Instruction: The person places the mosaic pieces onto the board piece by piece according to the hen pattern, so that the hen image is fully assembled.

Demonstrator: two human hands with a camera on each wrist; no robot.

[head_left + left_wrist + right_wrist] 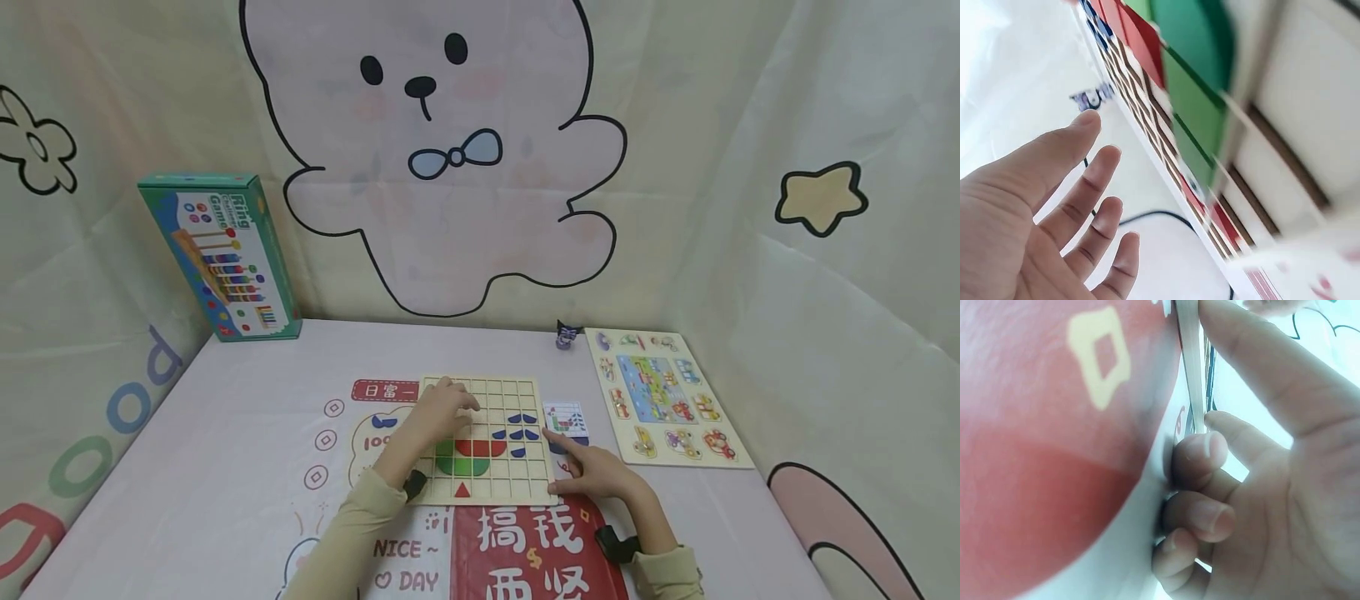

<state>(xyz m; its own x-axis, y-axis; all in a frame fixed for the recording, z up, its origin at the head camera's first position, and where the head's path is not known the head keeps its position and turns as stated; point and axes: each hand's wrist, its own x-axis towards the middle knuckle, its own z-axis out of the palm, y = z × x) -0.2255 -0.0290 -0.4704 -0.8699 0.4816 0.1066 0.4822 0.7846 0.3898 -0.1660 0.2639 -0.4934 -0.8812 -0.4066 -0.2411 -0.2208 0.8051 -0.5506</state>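
A cream grid board lies on the table, bearing coloured flat pieces. Its red piece and green piece sit left of centre, several dark blue pieces are at the right, and a red triangle is near the front edge. Over the board's left part hovers my left hand; its fingers are loosely bent, with nothing between them in the left wrist view. My right hand touches the board's right edge with thumb and forefinger, while its other fingers curl underneath.
A small pattern card lies right of the board. Farther right is a picture puzzle board, with a small purple figure behind it. At the back left stands a green toy box. A printed cloth covers the table's front.
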